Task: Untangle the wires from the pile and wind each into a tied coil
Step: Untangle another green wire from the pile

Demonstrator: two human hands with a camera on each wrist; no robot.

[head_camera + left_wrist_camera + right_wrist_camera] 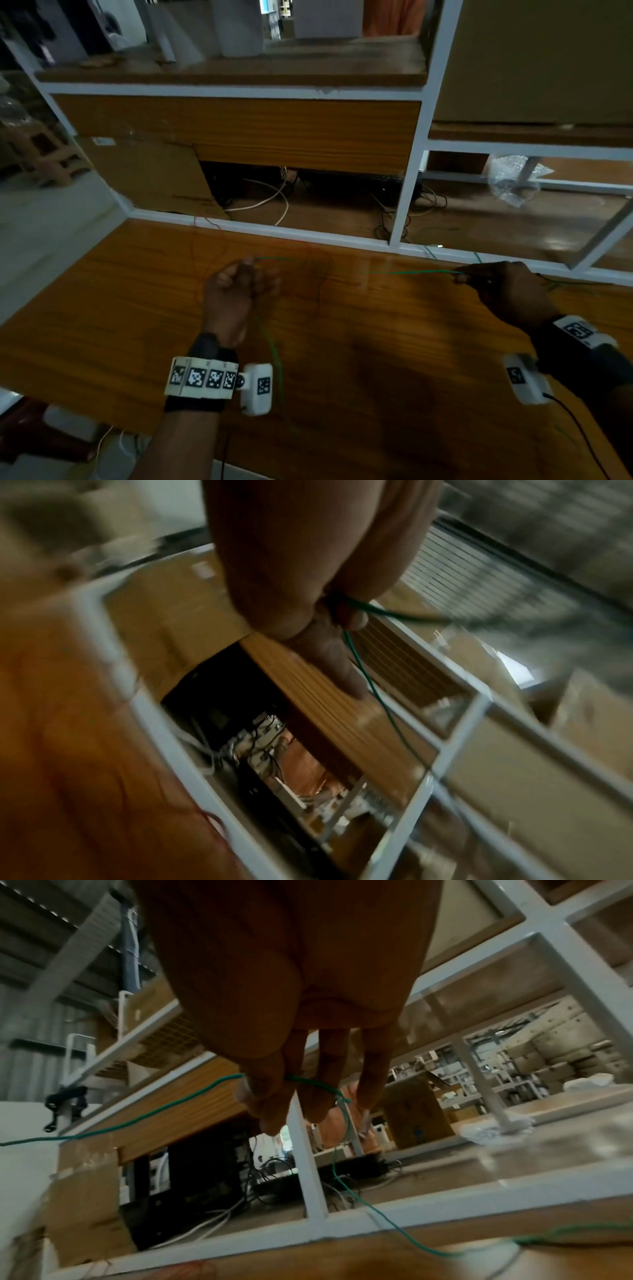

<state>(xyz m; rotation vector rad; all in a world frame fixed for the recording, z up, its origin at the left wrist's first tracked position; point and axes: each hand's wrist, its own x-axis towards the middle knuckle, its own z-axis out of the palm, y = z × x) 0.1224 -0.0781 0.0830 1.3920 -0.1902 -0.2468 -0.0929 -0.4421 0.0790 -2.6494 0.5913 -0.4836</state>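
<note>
Each black wrist strap (205,349) carries a white marker-printed band (200,378) beside a white camera pod (257,389) trailing a black cable (579,431).

Green wire (363,669) in curled left-hand fingers (342,666)

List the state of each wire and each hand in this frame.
green wire: stretched between both hands, its loose lengths trailing on the wooden table.
red wire: loose and tangled on the table, untouched.
left hand: fist closed on the green wire.
right hand: fingertips pinching the green wire.
</note>
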